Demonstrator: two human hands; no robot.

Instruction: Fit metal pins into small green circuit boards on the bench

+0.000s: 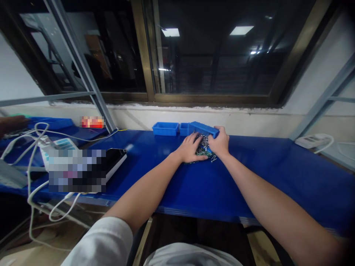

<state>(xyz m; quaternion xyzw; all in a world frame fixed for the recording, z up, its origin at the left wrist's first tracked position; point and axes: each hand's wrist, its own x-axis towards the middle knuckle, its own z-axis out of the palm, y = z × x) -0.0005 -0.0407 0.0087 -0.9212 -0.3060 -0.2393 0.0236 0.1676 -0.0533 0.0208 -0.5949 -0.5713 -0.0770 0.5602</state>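
Note:
A heap of small metal screws or nails (204,145) lies on the blue table, with some green among it. My left hand (190,148) rests at the heap's left side, fingers spread and touching it. On the right, my right hand (221,142) grips the end of a blue plastic bin (203,128), which is tilted just behind and above the heap. Part of the heap is hidden by both hands. One or two loose pieces (213,158) lie near my right wrist.
Two more blue bins, one at the back (165,129) and one partly hidden (183,128), stand by the wall. A dark-topped white device (118,159) and white cables (31,184) are at left. Another person's hand (13,121) shows at far left. A power strip (313,140) sits at right.

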